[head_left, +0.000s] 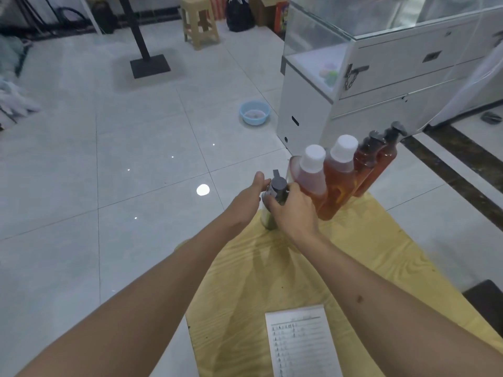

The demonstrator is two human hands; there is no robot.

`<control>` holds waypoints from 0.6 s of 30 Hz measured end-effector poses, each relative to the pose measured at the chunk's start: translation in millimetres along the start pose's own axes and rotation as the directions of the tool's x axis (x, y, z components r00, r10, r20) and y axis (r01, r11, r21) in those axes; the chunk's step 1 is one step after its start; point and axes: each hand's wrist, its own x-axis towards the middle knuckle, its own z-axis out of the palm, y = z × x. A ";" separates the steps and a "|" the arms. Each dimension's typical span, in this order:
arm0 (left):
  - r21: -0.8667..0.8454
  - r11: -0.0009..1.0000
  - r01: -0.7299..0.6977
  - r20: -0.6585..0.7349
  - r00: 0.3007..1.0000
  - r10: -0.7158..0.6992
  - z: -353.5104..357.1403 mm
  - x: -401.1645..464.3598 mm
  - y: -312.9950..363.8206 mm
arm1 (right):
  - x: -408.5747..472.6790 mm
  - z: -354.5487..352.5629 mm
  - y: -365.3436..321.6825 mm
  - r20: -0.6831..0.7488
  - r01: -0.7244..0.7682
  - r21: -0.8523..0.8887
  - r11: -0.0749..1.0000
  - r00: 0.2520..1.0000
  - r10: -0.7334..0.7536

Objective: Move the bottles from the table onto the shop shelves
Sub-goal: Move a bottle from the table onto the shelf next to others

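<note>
Both hands are closing on a dark pump bottle [275, 197] standing at the far left corner of the tabletop [353, 254]. The right hand [295, 213] is curling round its neck just below the grey pump head, fingers wrapped on the near side; the left hand [251, 198] is lying against the bottle's left flank with its fingers fairly straight, so it is steadying rather than gripping — how far they reach round the back cannot be told. Just right of this bottle the others are standing packed together along the far edge: two white-capped bottles [326, 172] touching one another, then two brown pump bottles [377, 161] at the far right, very near the rim. A printed sheet [302, 346] is lying near, well apart from all this. No shop shelves are showing here, only a glass counter [381, 63] far right, so the carry is not yet begun. The risk, as I judge it, is sitting in the crowding: the right hand is pressing against the nearest white-capped bottle, and lifting sideways could be nudging the row toward the edge and tipping one onto the tiled floor [122, 145]. A grip taken high by the pump could also be letting the body swing or slip — lifting straight up with the left hand under it looks safer.
</note>
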 end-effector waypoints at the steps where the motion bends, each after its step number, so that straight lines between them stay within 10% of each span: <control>1: -0.007 1.000 0.000 0.002 1.000 0.000 0.6 -0.4 1.5 | 0.9 0.3 -0.3 -0.011 0.002 -0.001 1.000 1.000 -0.002; 18: -0.030 0.999 -0.019 -0.087 0.996 0.016 -9.0 -59.5 24.0 | -40.3 -25.7 -25.1 -0.073 0.073 -0.013 0.997 0.995 -0.074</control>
